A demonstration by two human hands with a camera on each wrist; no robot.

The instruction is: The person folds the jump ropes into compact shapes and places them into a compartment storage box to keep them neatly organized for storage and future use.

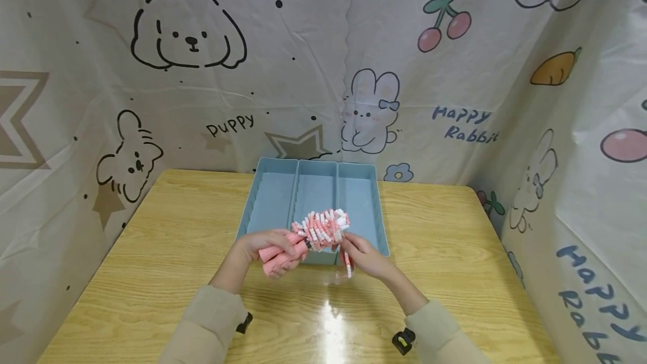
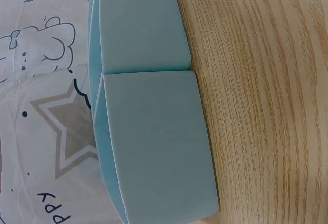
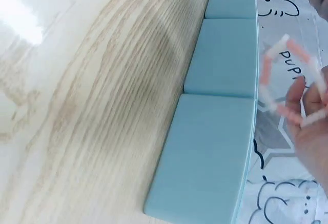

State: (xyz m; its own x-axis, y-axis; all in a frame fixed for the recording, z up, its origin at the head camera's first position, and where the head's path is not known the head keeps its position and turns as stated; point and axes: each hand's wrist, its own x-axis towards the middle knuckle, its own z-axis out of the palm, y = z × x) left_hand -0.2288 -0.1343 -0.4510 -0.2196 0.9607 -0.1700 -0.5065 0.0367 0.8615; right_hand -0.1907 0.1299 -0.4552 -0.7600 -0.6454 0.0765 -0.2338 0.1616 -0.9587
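From the head view, the person's left hand (image 1: 268, 249) curls around the two pink handles of a pink-and-white beaded skipping rope (image 1: 320, 229), whose bundled coil sits just above the near edge of a light blue three-compartment plastic tray (image 1: 263, 198), over its middle section. The right hand (image 1: 366, 257) pinches a strand of the beads at the coil's right side. The tray stands at the far middle of the pale wooden tabletop (image 1: 151, 251), against a cartoon-printed cloth backdrop (image 1: 283, 60). The left wrist view shows only the tray's outer wall (image 2: 148, 131), tabletop and cloth. In the right wrist view, blurred fingers (image 3: 307, 126) hold a loop of beads beside the tray.
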